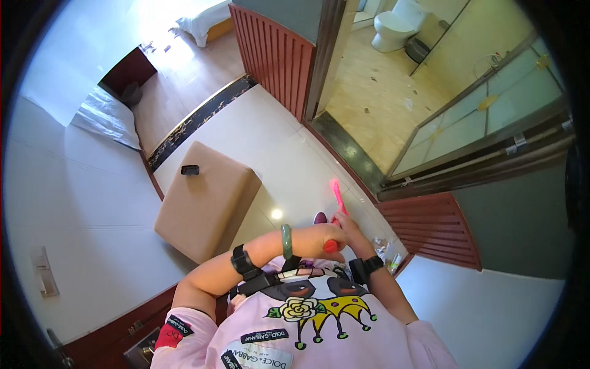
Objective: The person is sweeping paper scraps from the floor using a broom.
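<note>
A pink broom (339,196) with a red handle points down and away from me; its head looks blurred and pale pink near the floor tiles. My left hand (322,241), below a green bangle, is closed around the top of the handle, whose round red end sticks out of the fist. Farther down the shaft, my right hand (348,227) grips it too, its fingers partly hidden behind the left hand. One purple shoe (319,217) shows just beyond my hands. Scraps of litter (381,249) lie on the floor by the wall to my right.
A beige upholstered ottoman (207,198) stands at left, with a small black tray (190,170) on top. A dark threshold (352,147) leads into a bathroom with a toilet (398,27) and a glass-panelled door (484,110). A black marble strip (198,120) borders another room.
</note>
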Available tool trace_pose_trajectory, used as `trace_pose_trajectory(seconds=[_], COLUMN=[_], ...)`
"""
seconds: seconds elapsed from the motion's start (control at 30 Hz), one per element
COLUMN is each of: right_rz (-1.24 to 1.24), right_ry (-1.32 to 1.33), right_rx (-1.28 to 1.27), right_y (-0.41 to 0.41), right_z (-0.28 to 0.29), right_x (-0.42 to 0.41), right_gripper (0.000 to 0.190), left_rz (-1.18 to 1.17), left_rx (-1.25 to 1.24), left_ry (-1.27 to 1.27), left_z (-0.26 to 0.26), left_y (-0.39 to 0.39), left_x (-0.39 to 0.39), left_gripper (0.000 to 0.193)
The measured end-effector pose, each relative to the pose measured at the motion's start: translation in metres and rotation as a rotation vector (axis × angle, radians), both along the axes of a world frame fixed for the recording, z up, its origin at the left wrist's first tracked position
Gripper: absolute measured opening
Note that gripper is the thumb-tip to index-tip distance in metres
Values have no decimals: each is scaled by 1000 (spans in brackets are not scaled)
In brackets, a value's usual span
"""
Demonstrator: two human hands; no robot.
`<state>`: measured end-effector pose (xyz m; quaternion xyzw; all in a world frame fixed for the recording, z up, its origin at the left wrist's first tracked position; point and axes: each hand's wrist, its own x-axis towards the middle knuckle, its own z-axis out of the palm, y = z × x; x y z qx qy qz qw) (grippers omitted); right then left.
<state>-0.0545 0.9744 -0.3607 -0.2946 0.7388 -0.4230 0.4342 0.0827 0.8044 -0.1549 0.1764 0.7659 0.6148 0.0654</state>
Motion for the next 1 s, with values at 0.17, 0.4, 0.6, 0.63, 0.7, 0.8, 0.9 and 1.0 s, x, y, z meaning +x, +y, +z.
trace_pose_trajectory(seconds=[0.17,0.4,0.6,0.63,0.7,0.8,0.9,1.0], right_rz=[313,301,509,499,485,461,489,444], right_ry=[281,-142,193,192,201,162,166,178], right_rx=[-76,-209,-48,-49,-38,-33,-12,-55], right_y=[-14,-6,-31,-29,-26,-24,-24,-19], right_z=[7,-59,27,25,23,23,26,39], right_x=[-37,-90,-115,-120,-129,-139,-150,-156], right_gripper=[14,10,24,24,26,28,29,29], left_rz=[47,84,274,265,285,303,323,332], left_rx=[48,131,211,207,268,206,189,161], left_ry=[-109,-218,-315,-318,-347,-365,-362,-405], left_z=[-20,-5,3,5,9,9,11,14], left_y=[-6,-11,-11,-10,-8,-6,-2,1], left_x=[-41,-89,-113,-120,-133,-147,-160,-168], left_gripper=[28,27,24,24,23,22,22,23])
